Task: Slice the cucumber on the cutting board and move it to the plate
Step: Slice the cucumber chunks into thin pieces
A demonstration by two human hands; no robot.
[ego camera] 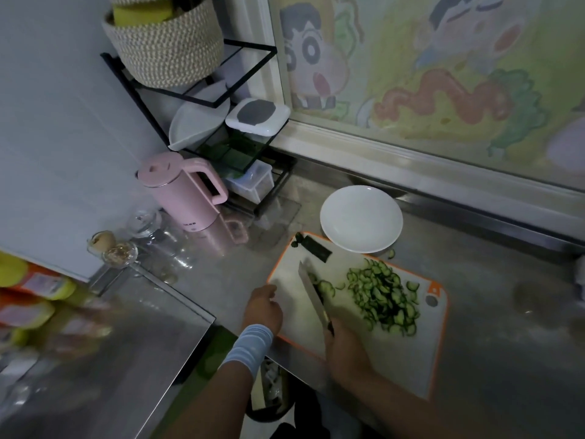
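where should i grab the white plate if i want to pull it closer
Probably the left rim of the plate, coming from the left: it is shallow with an upturned edge, bare counter lies on that side, and its near edge meets the cutting board.

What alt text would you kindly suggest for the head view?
The right hand holds a knife on a cutting board beside a pile of cucumber slices; the left hand rests at the board's edge. An empty plate sits behind.
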